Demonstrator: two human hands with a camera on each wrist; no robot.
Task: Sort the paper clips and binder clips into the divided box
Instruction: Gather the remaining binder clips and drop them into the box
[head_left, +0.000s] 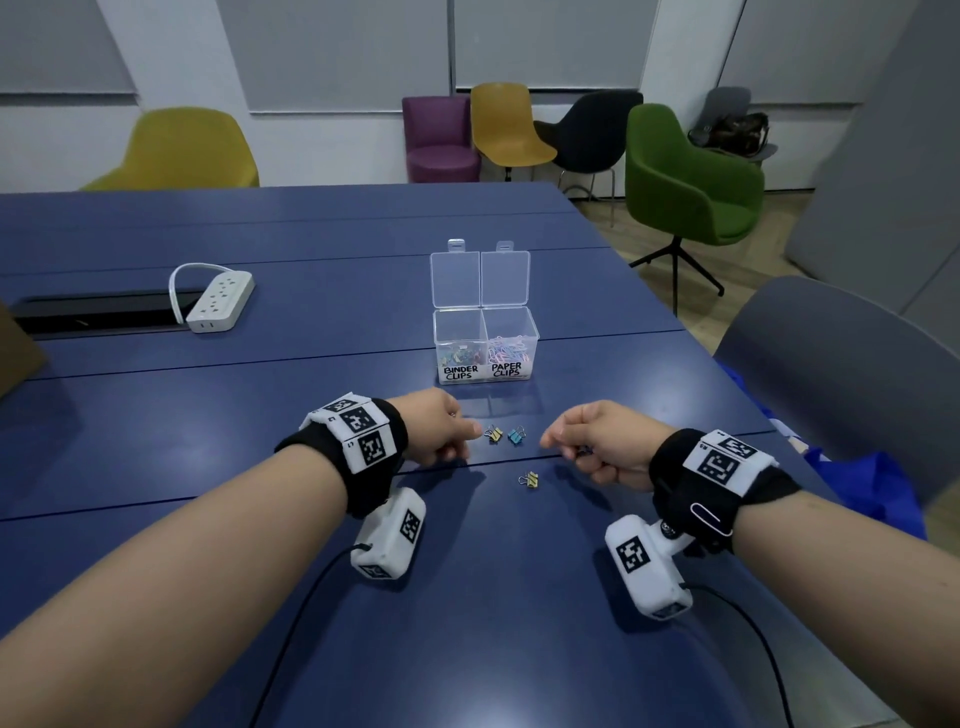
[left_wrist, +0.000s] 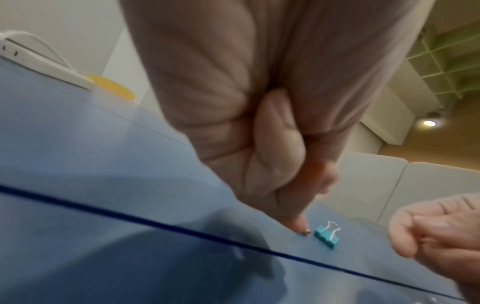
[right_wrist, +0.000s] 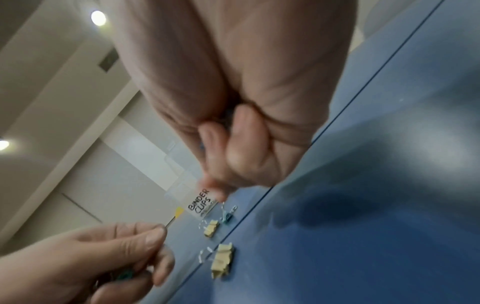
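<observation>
Clear plastic divided box (head_left: 485, 345), lids raised; labelled compartments partly filled. Just before it three small binder clips are seen: yellow (head_left: 493, 434), blue (head_left: 516, 435), yellow (head_left: 530, 480). Left hand (head_left: 441, 431) and right hand (head_left: 597, 441) are curled; contents largely hidden, grip undeterminable.

An office meeting room: a long blue table (head_left: 260, 415), coloured chairs (head_left: 685, 176) along panelled walls, a power strip (head_left: 221, 301).

Open table (head_left: 597, 322) right of divided box (head_left: 485, 343); hands flank clips.
</observation>
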